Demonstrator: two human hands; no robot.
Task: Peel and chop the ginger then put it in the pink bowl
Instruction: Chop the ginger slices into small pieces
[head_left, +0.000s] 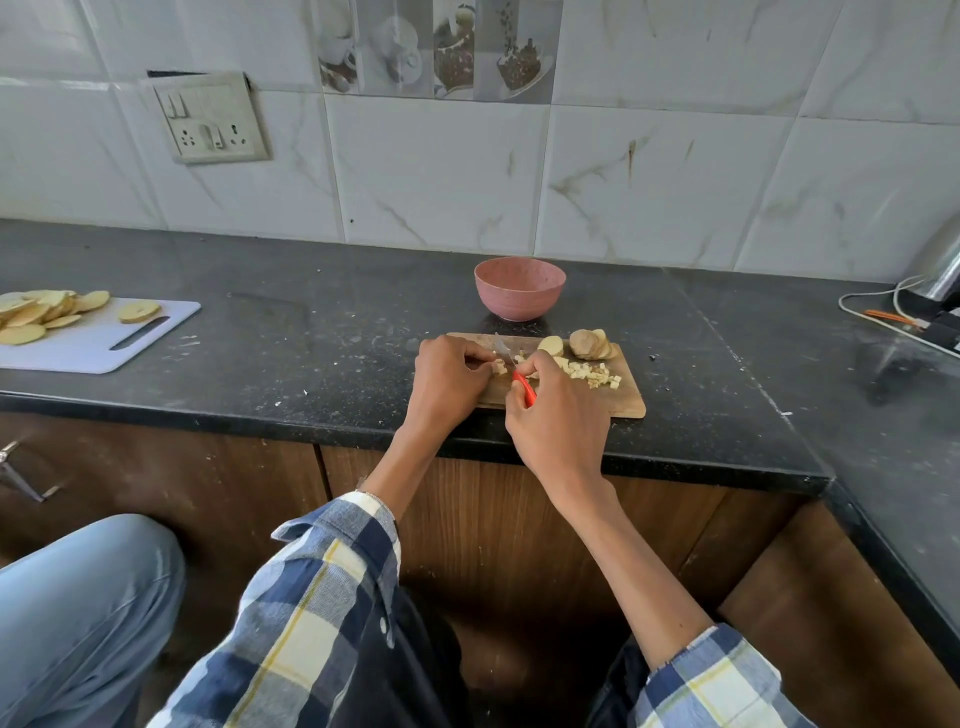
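On the black stone desk (311, 332), a round pink bowl (519, 288) sits just behind the wooden cutting board (618, 400). On the board, the left hand (449, 379) pinches small ginger bits (500, 368), and the right hand (558, 415) grips a red-handled knife (524, 388). Chopped ginger pieces (592, 374) lie beside it.

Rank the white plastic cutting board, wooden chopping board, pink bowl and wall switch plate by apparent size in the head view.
1. White plastic cutting board, though partly cut off
2. Wooden chopping board
3. Pink bowl and wall switch plate: too alike to rank

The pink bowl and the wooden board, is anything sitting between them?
No. In the head view, only bare black countertop shows between the round pink bowl and the wooden chopping board.
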